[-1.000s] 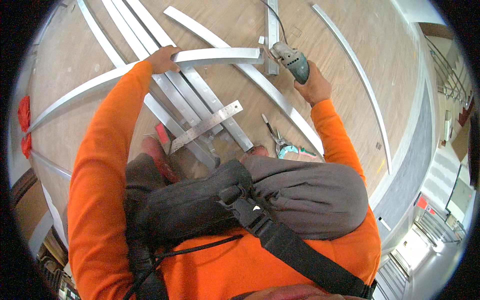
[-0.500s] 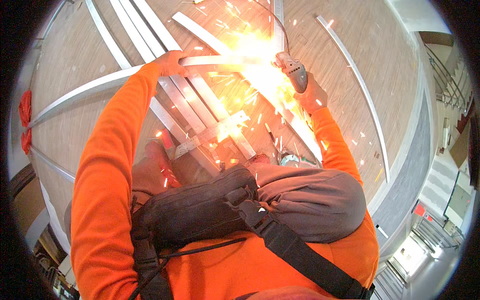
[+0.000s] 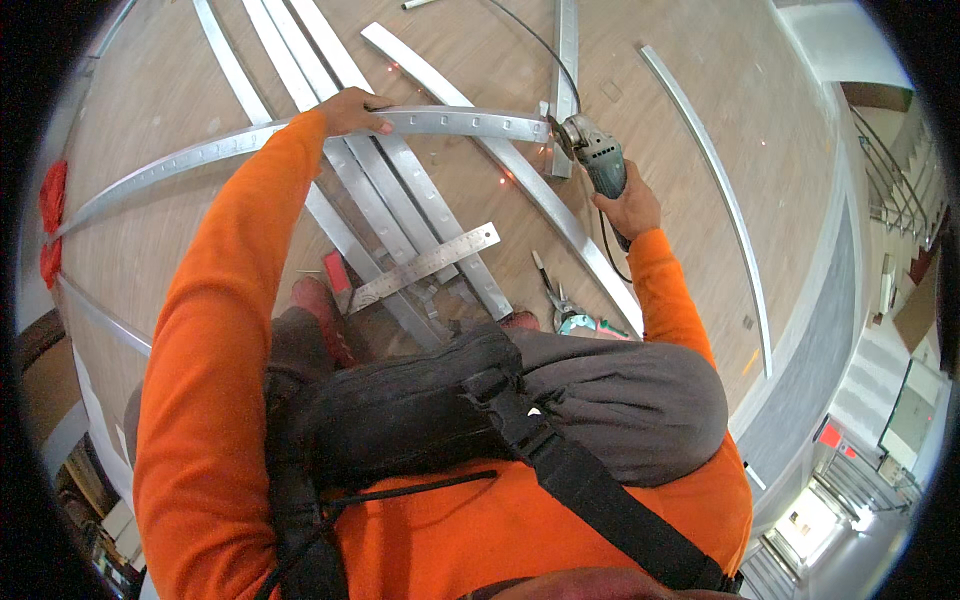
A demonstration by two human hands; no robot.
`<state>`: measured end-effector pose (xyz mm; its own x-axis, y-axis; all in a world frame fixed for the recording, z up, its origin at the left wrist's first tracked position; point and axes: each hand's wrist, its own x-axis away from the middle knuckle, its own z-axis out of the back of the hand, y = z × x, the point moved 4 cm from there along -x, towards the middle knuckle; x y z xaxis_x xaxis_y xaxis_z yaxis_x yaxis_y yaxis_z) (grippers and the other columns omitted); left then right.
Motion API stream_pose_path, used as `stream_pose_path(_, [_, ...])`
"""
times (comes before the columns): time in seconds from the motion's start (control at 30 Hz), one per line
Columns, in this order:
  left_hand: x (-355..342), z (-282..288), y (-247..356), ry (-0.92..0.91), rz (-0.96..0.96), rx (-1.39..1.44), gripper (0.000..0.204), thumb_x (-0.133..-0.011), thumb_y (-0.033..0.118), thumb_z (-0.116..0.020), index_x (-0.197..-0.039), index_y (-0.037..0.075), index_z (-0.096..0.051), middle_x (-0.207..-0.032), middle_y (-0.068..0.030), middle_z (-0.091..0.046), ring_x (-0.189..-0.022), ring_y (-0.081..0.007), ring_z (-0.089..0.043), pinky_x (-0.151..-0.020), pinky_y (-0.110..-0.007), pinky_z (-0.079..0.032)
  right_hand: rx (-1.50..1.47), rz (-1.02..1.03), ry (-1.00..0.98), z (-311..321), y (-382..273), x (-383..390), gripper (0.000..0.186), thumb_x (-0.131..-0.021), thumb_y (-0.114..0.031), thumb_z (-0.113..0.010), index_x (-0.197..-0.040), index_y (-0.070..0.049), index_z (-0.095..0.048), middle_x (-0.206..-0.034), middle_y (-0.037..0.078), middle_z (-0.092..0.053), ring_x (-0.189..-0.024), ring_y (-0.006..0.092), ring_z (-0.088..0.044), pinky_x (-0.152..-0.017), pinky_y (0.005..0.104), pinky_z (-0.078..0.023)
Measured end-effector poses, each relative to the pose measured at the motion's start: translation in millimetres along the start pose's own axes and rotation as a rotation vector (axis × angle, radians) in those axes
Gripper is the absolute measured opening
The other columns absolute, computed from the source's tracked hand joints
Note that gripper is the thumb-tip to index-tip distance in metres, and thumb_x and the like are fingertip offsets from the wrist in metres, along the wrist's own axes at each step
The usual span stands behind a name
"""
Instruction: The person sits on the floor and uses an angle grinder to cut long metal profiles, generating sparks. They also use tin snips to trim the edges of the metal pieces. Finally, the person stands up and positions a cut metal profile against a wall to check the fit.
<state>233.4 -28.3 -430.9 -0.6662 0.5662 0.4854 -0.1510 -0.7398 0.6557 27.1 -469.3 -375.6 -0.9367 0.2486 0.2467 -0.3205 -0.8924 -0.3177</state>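
My left hand (image 3: 354, 112) is closed over a long metal channel (image 3: 465, 123) with punched marks along it, which runs leftward across the floor. In my right hand (image 3: 634, 204) is an angle grinder (image 3: 603, 163), gripped round its grey-green body. Its disc sits at the channel's right end; whether it touches the metal I cannot tell. Only a few glowing specks show nearby. Below the channel, several metal strips (image 3: 385, 195) lie slanting on the floor, with a metal square ruler (image 3: 430, 266) with a red handle resting across them.
By my right foot lie tin snips (image 3: 575, 318) with teal and red handles. A slanting channel (image 3: 570, 215) passes under the grinder area, and another strip (image 3: 715, 160) lies to the right. The grinder's cord (image 3: 545, 35) trails away at the top. Red cloth (image 3: 52, 205) lies far left.
The bright shower of sparks and its orange glow have died down to a few specks. The grinder has shifted slightly right and down; my left hand keeps hold of the channel.
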Motion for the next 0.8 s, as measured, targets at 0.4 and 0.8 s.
stream_pose_path(0.4, [-2,0,-2,-0.013,0.011,0.024,0.052,-0.08,0.04,-0.077,-0.128,0.021,-0.068,-0.118,-0.0143,-0.07,-0.11,-0.0308,-0.064,-0.098,-0.038,-0.045,-0.004,0.053,0.016,1,-4,-10,0.072,-0.072,-0.035,-0.077,-0.133,-0.008,-0.049,-0.113,0.021,-0.069,-0.103,0.0403,-0.067,-0.087,0.0467,-0.053])
stream_pose_path(0.8, [-5,-2,0,0.189,-0.016,-0.014,0.054,-0.079,0.035,-0.08,-0.127,0.014,-0.068,-0.12,-0.0166,-0.068,-0.116,-0.0312,-0.061,-0.102,-0.038,-0.044,-0.145,0.075,0.036,8,21,-12,0.073,-0.07,-0.034,-0.081,-0.132,-0.009,-0.051,-0.108,0.024,-0.069,-0.101,0.0426,-0.067,-0.086,0.0474,-0.052])
